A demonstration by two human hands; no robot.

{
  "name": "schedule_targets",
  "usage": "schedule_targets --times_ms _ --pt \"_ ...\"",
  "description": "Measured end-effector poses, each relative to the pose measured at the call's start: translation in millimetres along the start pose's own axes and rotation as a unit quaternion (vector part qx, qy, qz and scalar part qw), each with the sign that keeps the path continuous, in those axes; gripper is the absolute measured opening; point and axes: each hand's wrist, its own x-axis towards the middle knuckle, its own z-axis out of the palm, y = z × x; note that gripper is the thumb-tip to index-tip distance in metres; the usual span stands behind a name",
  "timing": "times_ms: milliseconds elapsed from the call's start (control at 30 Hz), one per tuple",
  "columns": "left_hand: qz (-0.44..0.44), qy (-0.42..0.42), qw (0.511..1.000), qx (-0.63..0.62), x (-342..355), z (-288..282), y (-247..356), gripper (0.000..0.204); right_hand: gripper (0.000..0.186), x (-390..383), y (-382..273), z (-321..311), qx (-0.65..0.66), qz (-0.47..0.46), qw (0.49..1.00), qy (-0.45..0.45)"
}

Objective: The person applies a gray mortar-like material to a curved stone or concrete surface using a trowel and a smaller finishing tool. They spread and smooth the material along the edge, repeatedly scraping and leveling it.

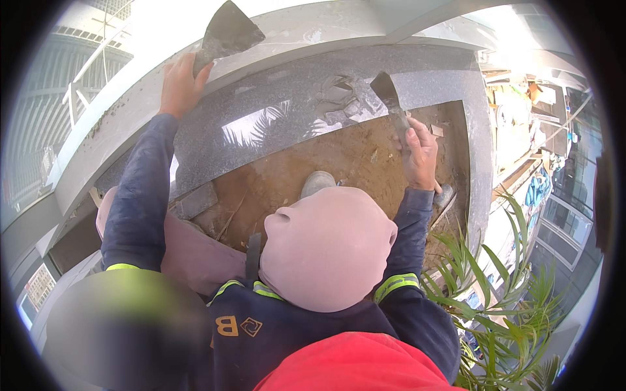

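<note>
My left hand point(184, 88) grips a broad scraper point(228, 31), its dusty blade raised at the upper edge of a pale ledge point(143, 109). My right hand point(420, 153) is closed on the handle of a narrower scraper point(385, 91), whose blade is over a polished grey stone slab point(261, 85). A patch of grey mortar point(342, 101) lies on that slab, just left of the narrower blade. Below the slab is bare brown soil point(352, 156). Another tool point(445, 199) is partly visible beside my right wrist.
My pink-clad knee point(326, 247) and a boot point(316, 181) are over the soil. A loose grey tile point(195, 199) lies at the left, a leafy plant point(495, 300) at the lower right. Boards and debris point(521, 124) lie beyond the right edge. The lower left is blurred.
</note>
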Motion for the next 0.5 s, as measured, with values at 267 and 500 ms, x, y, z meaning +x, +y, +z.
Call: schedule_targets --times_ms 267,500 --pt "0.049 -0.246 0.955 -0.157 1 -44 134 0.056 0.049 -25 -29 36 0.144 -0.093 0.985 -0.021" --pt "0.108 -0.178 0.950 -0.233 -1 -60 140 0.056 0.036 35 -88 41 -0.217 -0.264 0.927 -0.152"
